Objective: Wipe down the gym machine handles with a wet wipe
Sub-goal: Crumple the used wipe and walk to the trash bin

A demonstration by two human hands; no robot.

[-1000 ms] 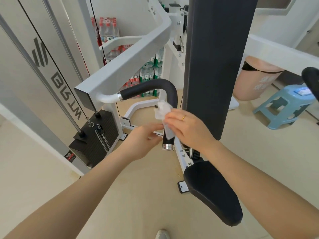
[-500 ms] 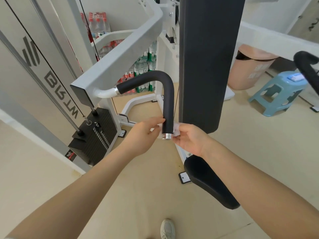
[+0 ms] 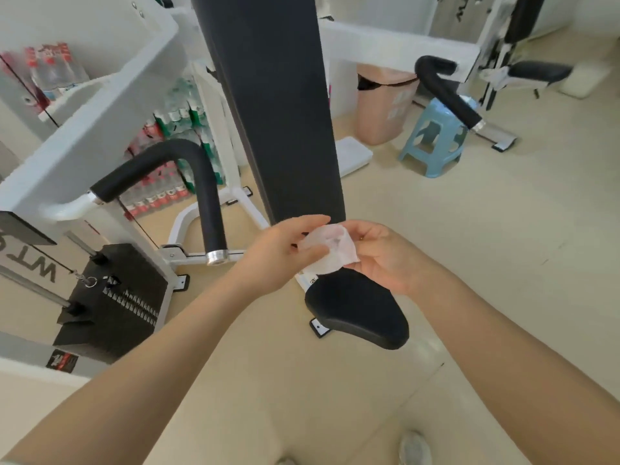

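Pinching a crumpled wet wipe point(image 3: 330, 250) between them, the left hand point(image 3: 280, 255) and right hand point(image 3: 382, 255) meet above the black seat point(image 3: 359, 313). Both handles, left handle point(image 3: 208, 196) and right handle point(image 3: 446, 92), stand apart from the wipe.

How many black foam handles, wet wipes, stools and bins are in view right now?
Black foam handles: 2, left handle and right handle
Wet wipes: 1, wet wipe held between left hand and right hand
Blue plastic stool: 1
Pink waste bin: 1
Total: 5
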